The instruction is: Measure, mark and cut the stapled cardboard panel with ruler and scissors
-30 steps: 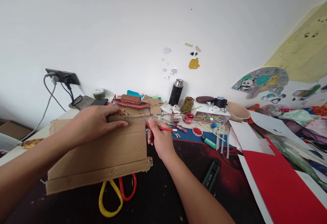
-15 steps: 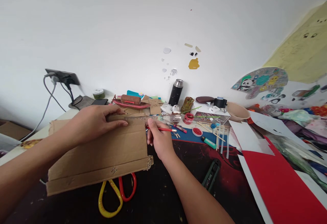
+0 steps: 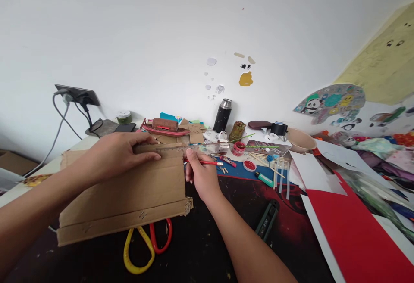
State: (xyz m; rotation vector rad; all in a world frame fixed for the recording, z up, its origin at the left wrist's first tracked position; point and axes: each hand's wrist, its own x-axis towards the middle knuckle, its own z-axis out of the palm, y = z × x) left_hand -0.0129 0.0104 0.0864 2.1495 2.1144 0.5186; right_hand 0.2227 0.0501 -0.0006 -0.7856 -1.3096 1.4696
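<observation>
A brown piece of cardboard (image 3: pixel 136 194) lies in front of me with a folded strip along its near edge. Across its far edge runs a clear ruler (image 3: pixel 173 147), sticking out past the right side. My left hand (image 3: pixel 124 153) grips the ruler's left part between thumb and fingers, against the cardboard. In my right hand (image 3: pixel 202 173) is a red pencil (image 3: pixel 211 163), lying across the fingers, with the thumb by the ruler at the cardboard's right edge. The pencil's tip is hidden. Yellow and red scissor handles (image 3: pixel 139 270) poke out from under the cardboard.
A green utility knife (image 3: pixel 268 220) lies right of my right forearm. Behind stand a black flask (image 3: pixel 222 117), a red paint jar (image 3: pixel 238 148) and a small model boat (image 3: pixel 164 128). A glue tube (image 3: pixel 264 179), sticks and red paper (image 3: pixel 352 231) are at right.
Both hands keep their places on the ruler, pencil and cardboard. The view has shifted very slightly; nothing was taken up or let go.
</observation>
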